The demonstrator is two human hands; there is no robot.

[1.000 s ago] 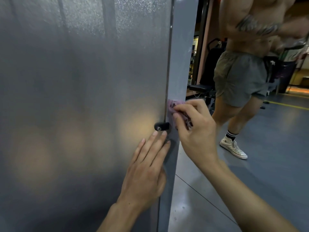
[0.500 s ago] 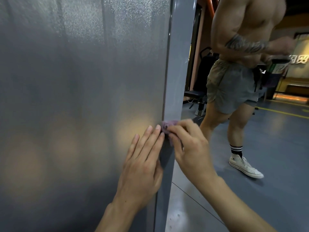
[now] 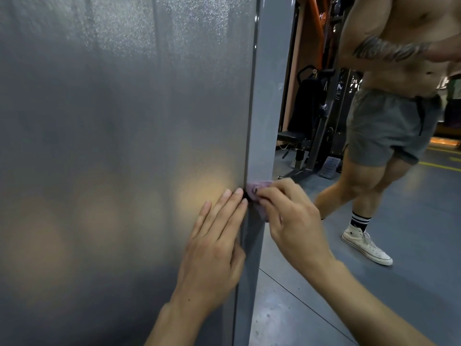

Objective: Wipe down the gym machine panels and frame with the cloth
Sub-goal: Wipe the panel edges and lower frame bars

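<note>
A frosted translucent panel (image 3: pixel 119 146) of the gym machine fills the left of the head view, edged by a grey upright frame post (image 3: pixel 269 96). My left hand (image 3: pixel 214 243) lies flat on the panel beside the post, fingers straight, fingertips next to a small black knob (image 3: pixel 245 195). My right hand (image 3: pixel 289 218) pinches a small pink cloth (image 3: pixel 257 189) and presses it against the post at the knob's height. Most of the cloth is hidden under my fingers.
A person in grey shorts (image 3: pixel 389 126) and white sneakers (image 3: pixel 366 245) walks close by on the right over the grey floor (image 3: pixel 411 283). Dark gym equipment with a bench (image 3: pixel 311 121) stands behind the post.
My right hand slid the cloth down the post to the knob, which my fingers now mostly cover. The left hand stayed on the panel. The person stepped to the right.
</note>
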